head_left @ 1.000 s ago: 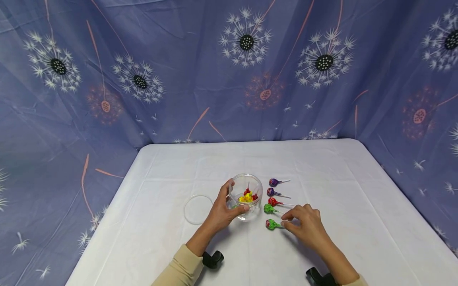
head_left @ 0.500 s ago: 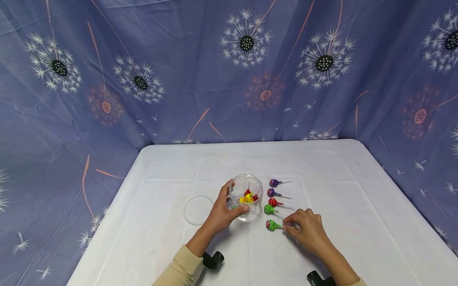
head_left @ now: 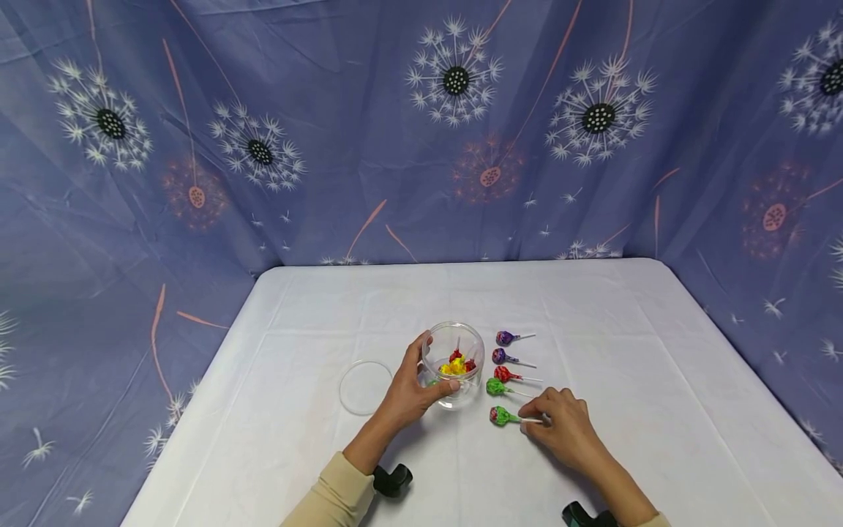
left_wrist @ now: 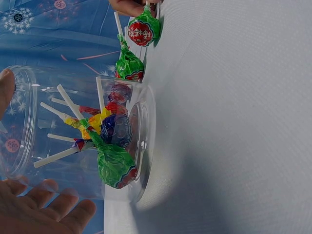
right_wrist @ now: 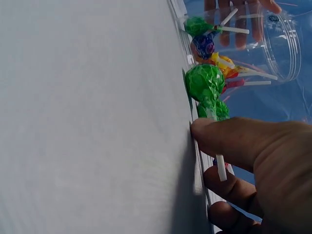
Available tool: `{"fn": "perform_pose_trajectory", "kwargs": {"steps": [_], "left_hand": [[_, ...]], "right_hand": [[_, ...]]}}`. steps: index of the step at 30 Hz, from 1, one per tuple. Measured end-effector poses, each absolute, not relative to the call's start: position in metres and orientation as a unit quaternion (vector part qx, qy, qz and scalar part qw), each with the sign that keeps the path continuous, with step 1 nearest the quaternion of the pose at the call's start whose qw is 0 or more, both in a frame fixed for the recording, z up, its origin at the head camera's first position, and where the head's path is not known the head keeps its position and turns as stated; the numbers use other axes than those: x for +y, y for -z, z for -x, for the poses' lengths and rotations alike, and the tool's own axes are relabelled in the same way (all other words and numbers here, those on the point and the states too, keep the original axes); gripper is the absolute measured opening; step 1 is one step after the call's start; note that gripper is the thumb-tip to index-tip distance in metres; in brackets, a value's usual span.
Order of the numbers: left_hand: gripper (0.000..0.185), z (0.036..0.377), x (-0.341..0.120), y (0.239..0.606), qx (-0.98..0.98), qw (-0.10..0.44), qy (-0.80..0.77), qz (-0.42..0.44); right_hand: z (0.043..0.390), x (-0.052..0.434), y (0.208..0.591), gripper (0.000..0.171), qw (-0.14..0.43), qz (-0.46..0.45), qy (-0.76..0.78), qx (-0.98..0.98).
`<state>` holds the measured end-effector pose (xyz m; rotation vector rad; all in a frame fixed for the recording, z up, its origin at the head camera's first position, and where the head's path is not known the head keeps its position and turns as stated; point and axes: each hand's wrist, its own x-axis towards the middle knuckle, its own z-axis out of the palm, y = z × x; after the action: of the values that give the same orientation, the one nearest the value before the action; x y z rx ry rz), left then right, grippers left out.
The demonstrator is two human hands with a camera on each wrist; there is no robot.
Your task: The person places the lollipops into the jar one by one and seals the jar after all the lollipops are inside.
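Observation:
A clear plastic jar (head_left: 454, 360) stands on the white table (head_left: 593, 307) with several wrapped lollipops inside (left_wrist: 105, 131). My left hand (head_left: 421, 375) grips the jar's left side, thumb at the front. To its right several lollipops lie in a row: two purple (head_left: 505, 337), one red (head_left: 503, 374), two green. My right hand (head_left: 536, 421) pinches the white stick of the nearest green lollipop (head_left: 503, 416), which lies on the cloth. In the right wrist view its green head (right_wrist: 204, 82) lies just past my fingertips (right_wrist: 209, 130).
The jar's clear round lid (head_left: 365, 386) lies flat to the left of my left hand. Patterned blue fabric hangs behind and beside the table. Black wrist-camera mounts (head_left: 393, 479) show at the table's near edge.
My right hand has drawn slightly toward me and its fingertips have closed on the near green lollipop's stick. The left hand and the jar have stayed put.

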<state>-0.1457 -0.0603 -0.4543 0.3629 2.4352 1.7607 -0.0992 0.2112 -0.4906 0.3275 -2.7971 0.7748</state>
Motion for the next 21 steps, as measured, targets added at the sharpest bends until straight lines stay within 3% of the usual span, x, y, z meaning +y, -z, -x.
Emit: {"fn": "perform_pose_trajectory", "kwargs": {"steps": [21], "left_hand": [[0.094,0.1448,-0.0603,0.454,0.801,0.059,-0.583,-0.119]], "right_hand": [[0.0967,0.2091,0.4921,0.017,0.148,-0.119,-0.268,-0.944]]}}
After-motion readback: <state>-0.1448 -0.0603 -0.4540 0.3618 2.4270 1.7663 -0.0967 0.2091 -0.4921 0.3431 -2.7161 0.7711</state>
